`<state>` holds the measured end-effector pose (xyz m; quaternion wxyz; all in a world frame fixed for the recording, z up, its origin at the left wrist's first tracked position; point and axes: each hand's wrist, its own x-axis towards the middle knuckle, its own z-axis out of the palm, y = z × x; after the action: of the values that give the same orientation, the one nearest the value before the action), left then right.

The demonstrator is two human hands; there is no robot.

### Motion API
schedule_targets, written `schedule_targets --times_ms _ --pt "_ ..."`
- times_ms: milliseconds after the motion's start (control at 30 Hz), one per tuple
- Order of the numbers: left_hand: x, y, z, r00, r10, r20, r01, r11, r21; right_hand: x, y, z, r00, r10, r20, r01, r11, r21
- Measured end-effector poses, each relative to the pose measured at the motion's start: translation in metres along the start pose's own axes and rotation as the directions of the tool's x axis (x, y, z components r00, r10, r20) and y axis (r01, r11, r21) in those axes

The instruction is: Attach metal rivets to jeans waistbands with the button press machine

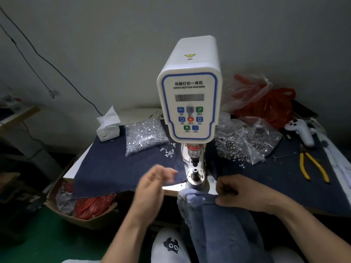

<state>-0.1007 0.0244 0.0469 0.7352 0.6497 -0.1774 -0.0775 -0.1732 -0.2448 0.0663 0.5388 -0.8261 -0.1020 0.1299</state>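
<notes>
While the white button press machine (190, 103) stands upright at the middle of the table, I see my right hand (235, 192) just in front of its base and to the right, fingers curled round the folded edge of the blue jeans waistband (199, 199), thumb pinching the cloth from below. The jeans hang from there down over my lap, and the waistband lies just short of the lower die (195, 173), not on it. My left hand (152, 186) hovers to the left of the die, blurred; its fingers look loosely bent and I cannot tell whether they pinch anything. Left of the machine a clear bag of silver rivets (144, 135) rests on the dark denim cloth (106, 168), with a tissue box (108, 128) further left. Right of the machine lies another bag of metal parts (245, 143), and beyond it yellow-handled pliers (311, 166).
</notes>
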Motion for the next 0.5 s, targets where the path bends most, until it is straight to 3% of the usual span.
schedule_targets --times_ms 33,100,200,267,500 --pt "0.004 0.002 -0.011 0.998 -0.037 -0.048 0.033 0.997 -0.076 -0.002 0.004 -0.004 1.000 0.015 -0.022 -0.016 1.000 -0.020" --pt "0.008 0.008 -0.022 0.999 -0.044 -0.007 0.044 0.997 0.057 -0.004 0.010 -0.004 0.998 0.034 -0.061 -0.033 0.999 0.024" --pt "-0.003 -0.001 0.002 0.947 -0.136 0.291 0.035 0.944 0.327 0.001 0.006 0.008 0.998 0.024 -0.050 -0.020 0.997 0.073" --pt "-0.013 -0.015 0.027 0.899 -0.230 0.373 0.075 0.919 0.386 0.006 0.002 0.014 0.997 -0.006 -0.071 0.016 0.990 0.137" --pt "-0.010 -0.025 0.044 0.951 -0.195 0.241 0.139 0.963 0.231 0.012 -0.006 0.008 0.996 -0.044 -0.081 0.063 0.965 0.253"
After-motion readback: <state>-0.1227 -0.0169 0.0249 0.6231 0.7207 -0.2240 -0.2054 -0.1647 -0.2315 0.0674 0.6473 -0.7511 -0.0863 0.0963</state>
